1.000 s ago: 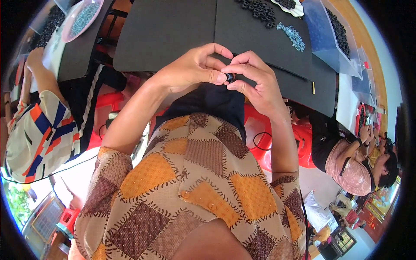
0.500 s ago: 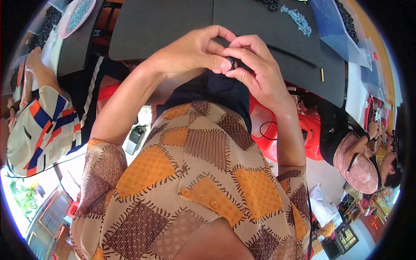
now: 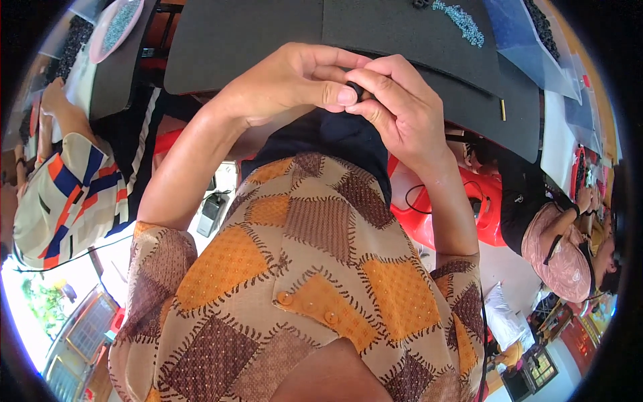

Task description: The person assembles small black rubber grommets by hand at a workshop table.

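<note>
My left hand [image 3: 288,84] and my right hand [image 3: 395,107] meet in front of my chest, just below the near edge of a dark grey mat [image 3: 268,33]. Between their fingertips sits a small black round part [image 3: 353,90], mostly hidden by my left thumb and right fingers. Both hands pinch it together. My patchwork orange and brown shirt [image 3: 301,281] fills the lower half of the view.
A pile of small pale blue parts [image 3: 462,20] lies on the mat at the top right. Clear plastic bags [image 3: 529,47] lie further right. A person in a striped sleeve [image 3: 67,194] sits at my left. Another person with a pink head covering [image 3: 562,251] sits at my right. A red stool [image 3: 482,208] stands below.
My hands have kept pinching the small black part while the view shifted, so they sit slightly higher against the mat. The fingers have turned a little around the part.
</note>
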The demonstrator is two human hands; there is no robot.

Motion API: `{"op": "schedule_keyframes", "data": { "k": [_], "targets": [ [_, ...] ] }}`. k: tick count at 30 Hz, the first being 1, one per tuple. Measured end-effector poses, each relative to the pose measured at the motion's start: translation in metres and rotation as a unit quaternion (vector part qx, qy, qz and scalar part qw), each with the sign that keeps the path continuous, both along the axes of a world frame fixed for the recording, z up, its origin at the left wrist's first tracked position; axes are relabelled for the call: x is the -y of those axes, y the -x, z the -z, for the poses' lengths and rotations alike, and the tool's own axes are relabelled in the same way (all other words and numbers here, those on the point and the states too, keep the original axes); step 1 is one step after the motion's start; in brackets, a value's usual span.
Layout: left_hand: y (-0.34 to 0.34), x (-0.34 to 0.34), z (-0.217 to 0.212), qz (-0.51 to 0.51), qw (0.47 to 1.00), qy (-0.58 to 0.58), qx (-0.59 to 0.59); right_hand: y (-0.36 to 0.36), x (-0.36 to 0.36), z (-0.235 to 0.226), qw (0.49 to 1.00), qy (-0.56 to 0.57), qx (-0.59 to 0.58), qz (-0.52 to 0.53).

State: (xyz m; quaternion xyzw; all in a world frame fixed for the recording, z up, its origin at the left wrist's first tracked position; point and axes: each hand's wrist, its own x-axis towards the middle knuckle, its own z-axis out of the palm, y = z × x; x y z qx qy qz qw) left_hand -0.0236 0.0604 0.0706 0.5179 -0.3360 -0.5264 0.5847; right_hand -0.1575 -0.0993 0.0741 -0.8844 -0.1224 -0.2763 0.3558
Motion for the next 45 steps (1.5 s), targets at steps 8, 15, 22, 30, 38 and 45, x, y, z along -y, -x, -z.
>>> {"op": "schedule_keyframes", "data": {
  "k": [8,15,22,30,38,45],
  "targets": [
    [-0.009,0.017,-0.005,0.031,0.995,-0.006,-0.097,-0.002,0.02,-0.012,1.0,0.013,-0.01,-0.011],
    [-0.009,0.031,0.014,0.041,0.993,-0.009,-0.109,0.002,0.027,-0.008,0.998,0.052,-0.04,-0.003],
    [-0.003,0.03,0.0,0.019,0.999,-0.028,-0.01,0.005,0.028,0.01,1.0,-0.005,-0.026,0.009],
    [-0.003,0.038,0.013,0.024,0.997,-0.034,0.057,0.004,0.032,0.02,0.998,0.059,0.022,0.009],
    [0.007,0.036,0.01,0.038,0.998,-0.054,0.021,0.012,0.029,0.024,0.999,0.019,0.015,0.035],
    [0.012,0.035,0.011,0.041,0.996,-0.068,0.049,0.019,0.033,0.028,1.0,0.003,0.017,0.009]
  ]
}}
